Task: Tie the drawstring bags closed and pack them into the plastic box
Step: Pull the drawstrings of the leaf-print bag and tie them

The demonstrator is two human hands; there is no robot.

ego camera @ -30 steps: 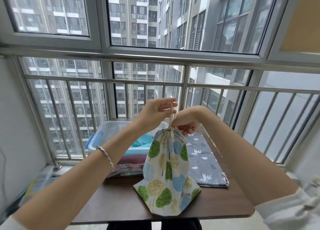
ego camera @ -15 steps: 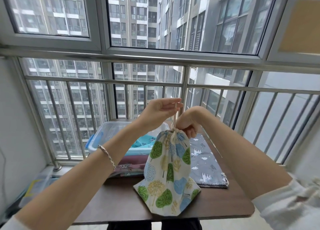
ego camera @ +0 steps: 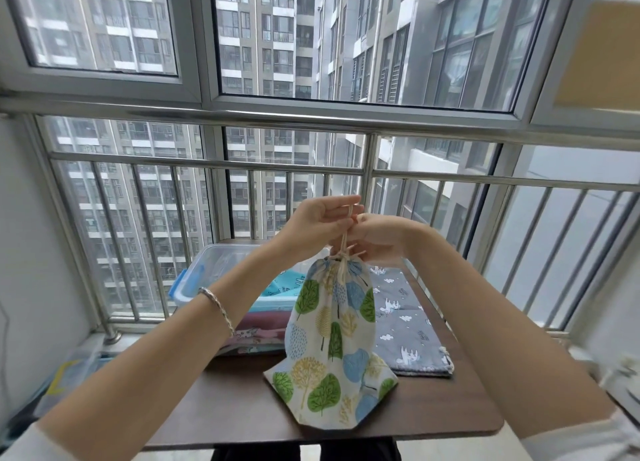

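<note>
Cream drawstring bag printed with green, blue and yellow trees; at its three o'clock, grey bag with white cats and clouds; dark brown table.

Dark table — tree-print bag front, grey bag R, plastic box L.

The left hand and right hand are bare, and so are the forearms up to where white sleeves begin: the left sleeve a pale soft edge, the right sleeve bunched in loose folds. A thin silvery bracelet, twisted like rope, rings the left wrist. Lower down, dark trousers show
</note>
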